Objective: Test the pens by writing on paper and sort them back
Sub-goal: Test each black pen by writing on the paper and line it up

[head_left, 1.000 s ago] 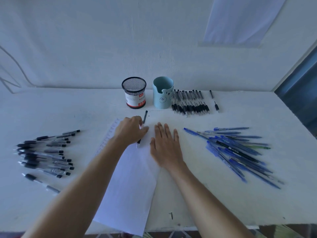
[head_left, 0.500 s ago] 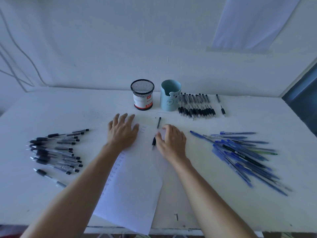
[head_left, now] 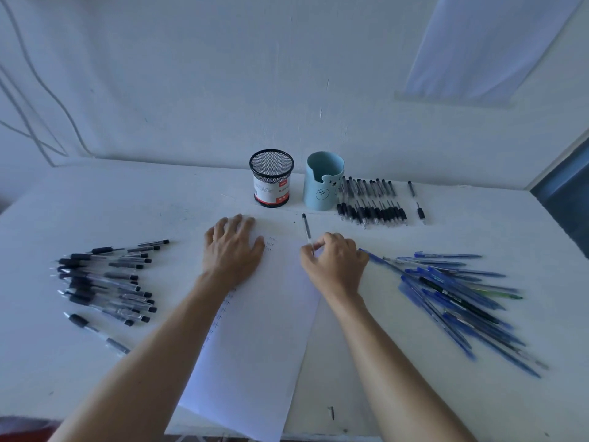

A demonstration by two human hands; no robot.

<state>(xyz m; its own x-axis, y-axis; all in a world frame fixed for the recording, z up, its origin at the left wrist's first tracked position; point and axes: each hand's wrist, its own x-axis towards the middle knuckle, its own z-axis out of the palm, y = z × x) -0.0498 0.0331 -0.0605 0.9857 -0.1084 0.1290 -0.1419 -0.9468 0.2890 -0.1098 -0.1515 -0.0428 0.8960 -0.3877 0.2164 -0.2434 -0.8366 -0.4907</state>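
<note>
Passed from left hand [head_left: 234, 250] to right hand [head_left: 334, 263] since a second ago: slim pen with clear barrel and black ends [head_left: 306, 229]. Long axis nearly straight away from the body, at the upper right edge of the white paper sheet [head_left: 255, 330]. Near end pinched by curled right thumb and fingers. Left hand flat, fingers spread, pressing the sheet's upper left.

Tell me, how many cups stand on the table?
2: a black mesh cup at the back by the wall, and a blue cup just to its right. None seem hidden.
</note>
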